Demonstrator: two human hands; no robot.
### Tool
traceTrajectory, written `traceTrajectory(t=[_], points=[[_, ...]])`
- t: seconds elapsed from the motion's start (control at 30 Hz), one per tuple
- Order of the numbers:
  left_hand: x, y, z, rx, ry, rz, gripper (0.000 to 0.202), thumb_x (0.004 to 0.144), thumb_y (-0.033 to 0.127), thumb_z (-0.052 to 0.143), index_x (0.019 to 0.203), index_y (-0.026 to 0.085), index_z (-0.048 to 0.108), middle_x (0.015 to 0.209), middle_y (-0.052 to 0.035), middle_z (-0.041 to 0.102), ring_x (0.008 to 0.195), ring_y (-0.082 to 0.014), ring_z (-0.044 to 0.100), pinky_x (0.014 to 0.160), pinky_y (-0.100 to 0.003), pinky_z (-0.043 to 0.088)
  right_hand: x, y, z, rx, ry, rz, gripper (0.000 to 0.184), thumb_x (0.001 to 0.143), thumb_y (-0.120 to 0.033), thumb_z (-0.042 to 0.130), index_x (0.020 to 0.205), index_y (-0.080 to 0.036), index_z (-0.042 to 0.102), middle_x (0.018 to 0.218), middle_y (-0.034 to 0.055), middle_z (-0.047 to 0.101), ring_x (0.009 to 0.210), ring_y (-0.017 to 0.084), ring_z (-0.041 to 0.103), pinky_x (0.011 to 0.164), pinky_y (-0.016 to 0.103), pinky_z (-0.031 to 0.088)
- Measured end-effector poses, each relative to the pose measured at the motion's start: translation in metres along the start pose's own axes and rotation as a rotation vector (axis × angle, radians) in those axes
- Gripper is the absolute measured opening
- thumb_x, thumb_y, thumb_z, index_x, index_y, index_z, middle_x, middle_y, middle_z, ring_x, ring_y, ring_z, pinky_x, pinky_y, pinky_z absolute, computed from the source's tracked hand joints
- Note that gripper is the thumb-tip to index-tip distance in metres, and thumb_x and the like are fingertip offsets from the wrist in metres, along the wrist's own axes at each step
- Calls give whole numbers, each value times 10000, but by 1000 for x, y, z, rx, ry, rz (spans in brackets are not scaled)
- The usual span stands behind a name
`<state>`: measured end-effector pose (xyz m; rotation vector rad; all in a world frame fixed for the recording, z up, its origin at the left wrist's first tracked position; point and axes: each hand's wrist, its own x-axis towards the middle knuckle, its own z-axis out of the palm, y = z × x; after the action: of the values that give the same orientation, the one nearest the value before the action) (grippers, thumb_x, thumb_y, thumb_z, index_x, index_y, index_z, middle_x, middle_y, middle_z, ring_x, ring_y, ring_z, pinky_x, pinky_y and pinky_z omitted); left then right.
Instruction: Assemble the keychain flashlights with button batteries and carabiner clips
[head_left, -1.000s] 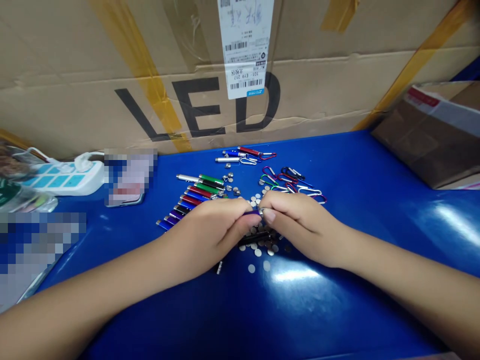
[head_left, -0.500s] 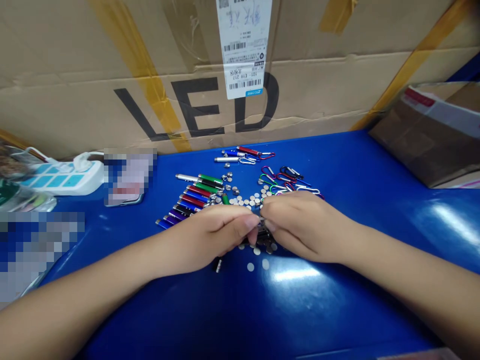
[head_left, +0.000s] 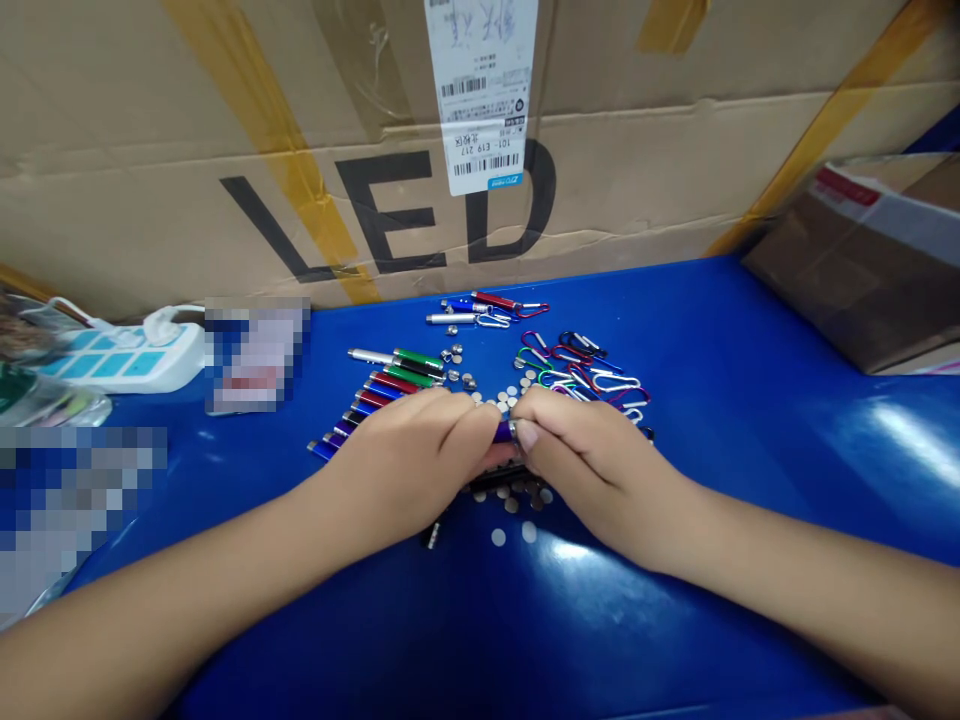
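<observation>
My left hand [head_left: 420, 455] is closed around a small purple penlight tube [head_left: 504, 432], whose end sticks out past the thumb. The silvery end of that tube is pinched between the thumb and fingers of my right hand [head_left: 600, 460]. Whether the end piece is a separate cap, I cannot tell. Below the hands lie black pieces [head_left: 499, 478], partly covered, and several button cells [head_left: 498, 537]. Left of them, coloured penlight bodies [head_left: 390, 384] lie in a row, partly behind my left hand. Small metal end caps [head_left: 469, 382] lie beside the row.
Coloured carabiner clips [head_left: 592, 375] are heaped behind my right hand. Penlights with clips [head_left: 476, 306] lie farther back. A large cardboard box [head_left: 637, 200] stands along the table's far edge. A power strip [head_left: 127, 360] is at left, a brown box [head_left: 847, 270] at right.
My right hand has turned and its wrist sits lower, with the thumb now on the tube's end. My left hand has risen slightly, and the purple tube now shows between the hands.
</observation>
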<state>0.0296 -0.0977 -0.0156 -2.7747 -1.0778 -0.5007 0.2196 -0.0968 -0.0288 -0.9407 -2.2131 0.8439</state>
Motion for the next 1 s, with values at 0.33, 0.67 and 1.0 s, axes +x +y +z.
traceTrajectory(t=[0.33,0.67,1.0], points=[[2,-6,-12,-1445,-572,-503,404,972,496,296,795,171,458,559,70,289,452,-69,255,427,-191,254,5,3,-12,-44,-144,-113,227,935,-216,323,736,-196,431,693,-2,532,602,109,468,560,247,358],[2,-2,4,-324,-104,-122,355,974,366,339,751,164,527,698,-29,545,665,-156,516,590,-258,384,3,-6,-8,91,-81,134,284,957,-249,329,676,-211,349,612,-49,398,541,92,364,512,233,307],[8,-13,-15,-461,-202,6,275,990,256,354,852,160,571,746,13,618,658,-103,558,605,-191,407,8,10,-22,-563,-70,-253,208,897,-245,371,700,-208,424,633,1,473,547,129,346,531,294,196]])
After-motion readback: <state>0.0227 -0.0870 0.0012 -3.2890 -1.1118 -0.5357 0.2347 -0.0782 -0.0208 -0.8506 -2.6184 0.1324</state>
